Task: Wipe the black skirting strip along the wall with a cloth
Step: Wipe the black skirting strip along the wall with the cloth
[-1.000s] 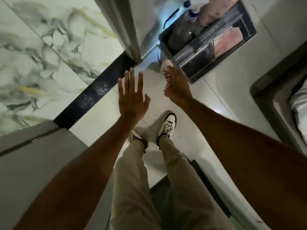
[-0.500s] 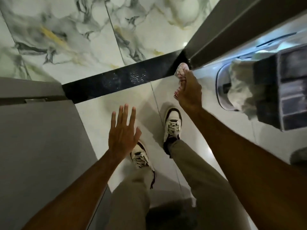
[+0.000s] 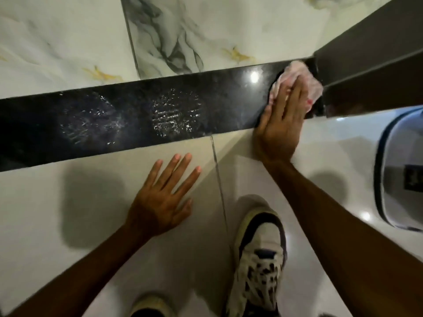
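The black skirting strip [image 3: 142,117] runs across the view at the foot of a marble-tiled wall, with two whitish smeared patches on its left half. My right hand [image 3: 281,124] presses a pale pink cloth [image 3: 297,76] flat against the strip's right end, beside a dark door frame. The fingers lie spread over the cloth, and part of it shows above and to the right of them. My left hand [image 3: 164,195] rests open with fingers apart on the light floor tile just below the strip, holding nothing.
A dark door frame [image 3: 366,65] stands at the strip's right end. A white rounded bin or bucket [image 3: 398,175] sits on the floor at the right edge. My right shoe [image 3: 261,255] is planted on the floor tile below my hands, the other shoe [image 3: 151,305] at the bottom edge.
I have crouched closer to the wall. My right hand has moved the bunched cloth onto the strip's right end and flattened over it. My left hand has come down onto the floor.
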`<control>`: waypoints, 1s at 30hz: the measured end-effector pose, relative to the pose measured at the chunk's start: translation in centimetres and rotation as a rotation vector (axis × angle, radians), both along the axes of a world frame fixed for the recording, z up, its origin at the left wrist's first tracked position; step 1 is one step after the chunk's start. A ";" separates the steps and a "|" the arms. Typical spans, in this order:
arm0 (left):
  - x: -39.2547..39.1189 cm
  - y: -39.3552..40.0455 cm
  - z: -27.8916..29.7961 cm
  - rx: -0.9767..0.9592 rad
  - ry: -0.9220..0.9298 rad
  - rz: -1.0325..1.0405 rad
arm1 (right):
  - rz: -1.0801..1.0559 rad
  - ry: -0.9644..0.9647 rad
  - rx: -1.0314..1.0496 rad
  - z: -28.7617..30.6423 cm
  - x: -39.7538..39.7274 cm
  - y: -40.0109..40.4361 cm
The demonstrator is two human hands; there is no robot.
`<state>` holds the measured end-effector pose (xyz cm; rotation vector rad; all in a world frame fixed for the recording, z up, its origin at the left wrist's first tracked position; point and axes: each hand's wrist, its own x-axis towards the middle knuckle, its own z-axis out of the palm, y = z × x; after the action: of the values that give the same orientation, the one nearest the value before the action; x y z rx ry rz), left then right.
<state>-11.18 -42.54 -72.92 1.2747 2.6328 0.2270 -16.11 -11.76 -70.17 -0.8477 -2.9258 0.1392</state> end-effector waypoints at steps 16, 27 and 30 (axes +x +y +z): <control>0.0 -0.1 0.4 0.018 0.016 0.024 | 0.034 -0.014 0.036 0.3 3.5 0.1; 0.0 0.1 0.5 0.001 0.010 0.112 | 0.391 -0.078 -0.155 0.7 5.4 -6.2; 0.0 0.1 0.5 -0.022 0.004 0.101 | 0.216 -0.115 -0.094 1.0 8.2 -2.7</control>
<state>-11.14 -42.45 -72.44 1.1382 2.6981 0.2104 -7.95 -14.50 -69.17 -0.5662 -3.1354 0.2522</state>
